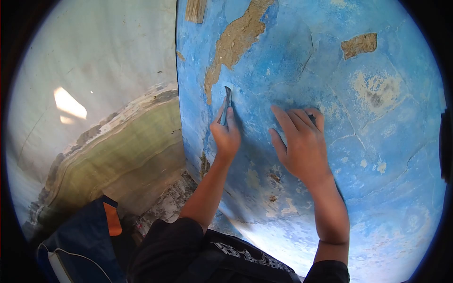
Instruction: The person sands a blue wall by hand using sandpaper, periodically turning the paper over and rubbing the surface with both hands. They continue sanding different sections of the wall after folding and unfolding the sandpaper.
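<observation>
My left hand (227,139) is closed around a slim grey tool with a curved, pointed tip, like a small hooked knife (229,98). Its tip points up and lies close against the blue painted wall (288,61), just right of a long brown patch of bare plaster (238,37). To the right, my right hand (302,144) rests against the same wall with its fingers spread and slightly bent, the fingertips at the paint. Nothing shows in that hand. The tool's lower end is hidden by my left fingers.
A pale wall with a green lower band (137,137) meets the blue one at a corner on the left. Another bare patch (359,45) and cracks mark the blue wall. Lower left is a dark blue bag (85,236) with an orange piece.
</observation>
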